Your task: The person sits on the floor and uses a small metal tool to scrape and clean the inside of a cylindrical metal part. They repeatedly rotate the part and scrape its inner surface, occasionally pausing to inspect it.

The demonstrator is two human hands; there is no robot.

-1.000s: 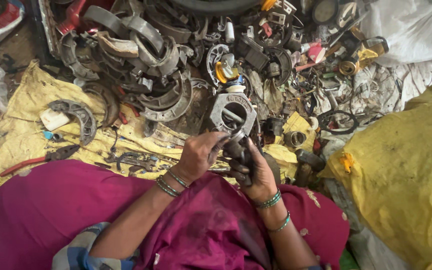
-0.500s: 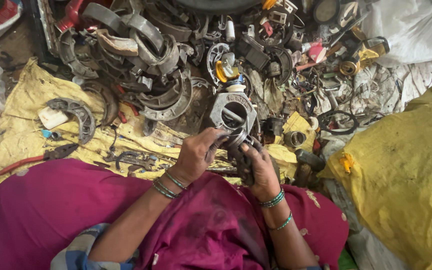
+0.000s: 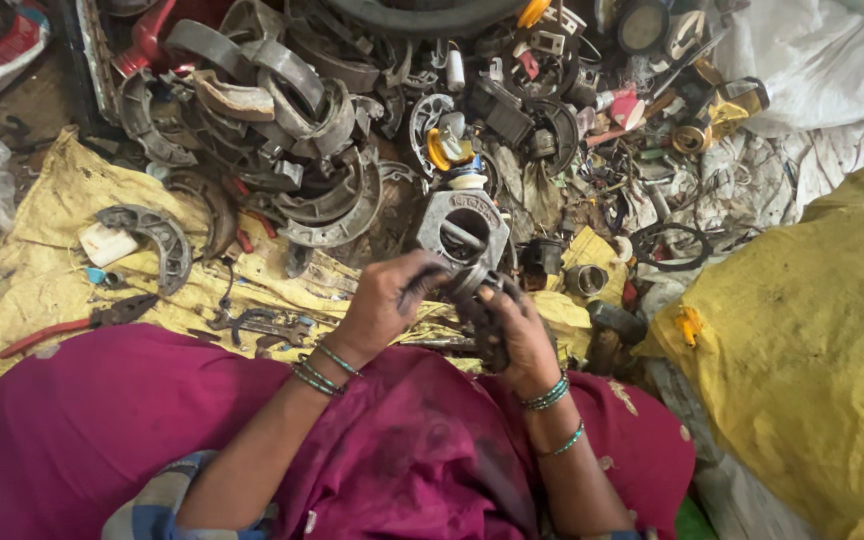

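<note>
Both hands grip one small greasy metal part [image 3: 474, 285]: the left hand [image 3: 384, 300] curls around its ring end, the right hand [image 3: 515, 335] clasps its dark body. It looks still in one piece, so the work seems midway.

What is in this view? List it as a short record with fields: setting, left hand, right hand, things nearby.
setting: person seated in a magenta garment, facing a heap of scrap metal parts on a yellow woven sack
left hand: left hand grips a small dark greasy metal part, fingers curled on its near side
right hand: right hand holds the same part from below
things nearby: grey square metal housing with round hole just beyond the hands; curved grey brake shoe; red-handled pliers; bulging yellow sack
</note>
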